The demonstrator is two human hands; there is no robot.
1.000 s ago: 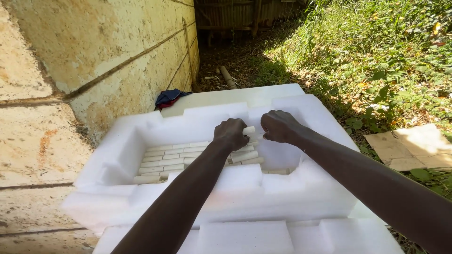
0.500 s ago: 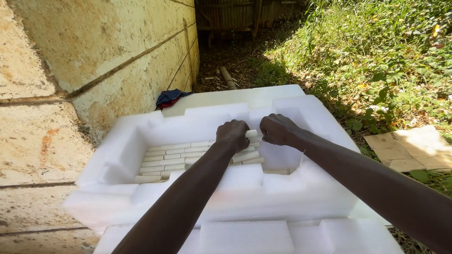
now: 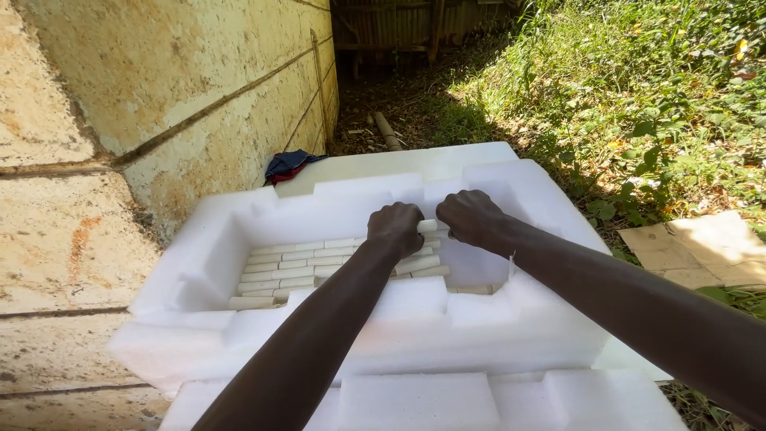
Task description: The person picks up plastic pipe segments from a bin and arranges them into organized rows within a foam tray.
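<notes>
Head view: we've both fists, left hand (image 3: 396, 227) and right hand (image 3: 471, 217), closed on one white stick (image 3: 428, 226) mid-frame; foam tray (image 3: 199, 263) left half already rowed, right bare.

We see a white foam tray (image 3: 199, 263) holding rows of off-white sticks (image 3: 295, 271). The wall (image 3: 144, 104) beside it is mottled yellow-tan with an orange stain and dark grooves. A blue and red cloth (image 3: 289, 165) lies behind; the grass (image 3: 638, 88) is green, the cardboard (image 3: 702, 247) pale brown.
</notes>
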